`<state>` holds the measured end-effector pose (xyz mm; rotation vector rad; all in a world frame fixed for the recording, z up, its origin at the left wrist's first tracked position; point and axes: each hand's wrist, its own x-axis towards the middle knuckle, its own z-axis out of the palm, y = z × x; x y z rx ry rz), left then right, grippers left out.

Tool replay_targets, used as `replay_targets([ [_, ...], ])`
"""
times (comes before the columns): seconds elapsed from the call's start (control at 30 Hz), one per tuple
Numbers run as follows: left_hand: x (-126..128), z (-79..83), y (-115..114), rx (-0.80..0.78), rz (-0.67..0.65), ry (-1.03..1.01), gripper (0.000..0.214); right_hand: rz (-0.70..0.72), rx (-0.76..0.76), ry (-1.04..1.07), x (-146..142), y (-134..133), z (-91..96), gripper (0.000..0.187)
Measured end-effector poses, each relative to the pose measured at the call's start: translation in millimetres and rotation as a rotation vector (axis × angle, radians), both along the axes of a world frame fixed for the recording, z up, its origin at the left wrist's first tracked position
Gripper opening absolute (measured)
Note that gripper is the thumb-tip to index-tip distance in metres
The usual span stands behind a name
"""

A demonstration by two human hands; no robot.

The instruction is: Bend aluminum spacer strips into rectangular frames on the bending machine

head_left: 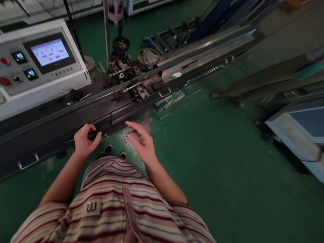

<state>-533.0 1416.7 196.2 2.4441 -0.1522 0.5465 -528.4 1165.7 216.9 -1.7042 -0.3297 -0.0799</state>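
My left hand (84, 141) is at the front edge of the long dark machine bed (76, 116), its thumb and fingers curled around a small black object (93, 135). Whether that object is loose or part of the machine I cannot tell. To the right, my right hand (143, 145) hangs in the air over the floor, thumb and fingers apart with nothing between them. Beyond both hands, a metal mechanism (141, 89) with rods and fittings sits on the bed.
A white control panel (76, 76) with a lit touchscreen (50, 52) and red buttons stands at the left. Behind the mechanism are a round basin with cloth (150, 56) and a pink stool (115, 11). A person's legs (265, 77) and a grey machine (298, 131) are at right.
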Motion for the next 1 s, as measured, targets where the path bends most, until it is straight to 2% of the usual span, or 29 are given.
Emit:
replay_targets([
  [0.13,27.2,-25.5,36.0,0.154,0.088,-0.002,0.021,0.016,-0.184,-0.089,5.9,5.2,-1.3,0.037],
  [0.3,65.0,-62.4,89.5,0.264,0.092,-0.067,0.026,0.068,-0.325,-0.123,12.7,9.1,-2.9,0.049],
  [0.4,85.2,-79.9,114.2,0.339,0.082,-0.057,0.036,0.076,-0.435,-0.113,18.3,8.9,-7.5,0.044],
  [0.53,109.2,-97.7,133.9,0.476,0.027,-0.019,0.035,0.032,-0.720,-0.064,27.4,10.6,-17.1,0.043],
  [0.67,127.3,-110.4,144.6,0.517,-0.060,0.095,0.039,-0.027,-0.935,0.011,33.8,14.7,-22.5,0.049],
  [0.8,141.0,-123.5,153.5,0.547,-0.060,0.124,0.042,-0.077,-0.958,0.052,38.5,17.6,-27.0,0.058],
  [0.9,148.2,-134.4,157.5,0.496,-0.005,0.110,0.042,-0.123,-0.903,0.061,41.8,18.4,-35.4,0.066],
  [1.0,146.4,-137.4,155.4,0.451,0.075,0.106,0.040,-0.154,-0.834,0.044,40.4,16.8,-48.1,0.067],
])
